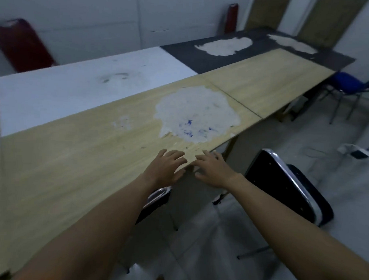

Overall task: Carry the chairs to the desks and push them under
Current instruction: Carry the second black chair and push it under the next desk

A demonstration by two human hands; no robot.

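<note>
A long wooden desk [95, 153] with a worn white patch runs from lower left to upper right. My left hand [168, 166] hovers over its near edge with fingers spread and holds nothing. My right hand [214, 170] reaches just past that edge, fingers also spread and empty. A black chair with a chrome frame [286, 185] stands tilted on the floor to the right of my right hand, apart from it. Another black chair [156, 199] sits partly under the desk, below my left forearm. A blue chair [348, 84] stands at the far end of the desk.
A white desk [76, 88] and a dark desk [224, 59] adjoin the wooden one behind. Two red chairs [21, 44] lean by the back wall. A white and dark object [354, 151] lies on the tiled floor at right.
</note>
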